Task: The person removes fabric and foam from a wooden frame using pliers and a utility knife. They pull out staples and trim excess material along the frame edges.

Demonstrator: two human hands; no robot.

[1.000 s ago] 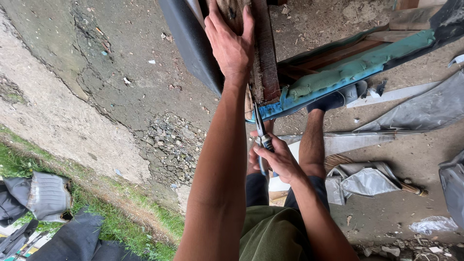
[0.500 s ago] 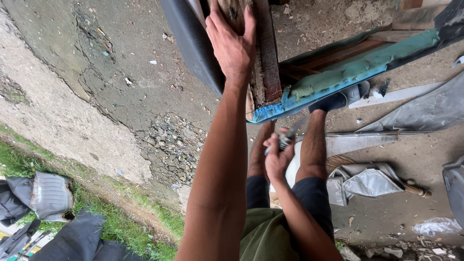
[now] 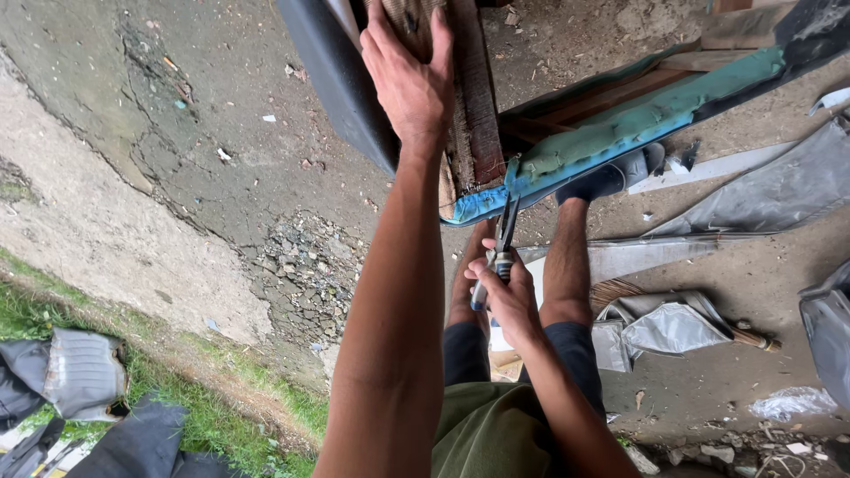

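While the left hand lies flat on the teal-edged wooden seat frame at twelve o'clock, the right hand, fist-closed, has raised the grey-handled pliers to the frame's corner; prying seems underway.

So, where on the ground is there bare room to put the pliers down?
Free: the cracked concrete left of the left hand, between the black seat cover and the grass. Also a bare strip near the plastic scrap. Crowded: right of the legs, with grey cover pieces, and under the blue seat edge, where the right hand holds the pliers.
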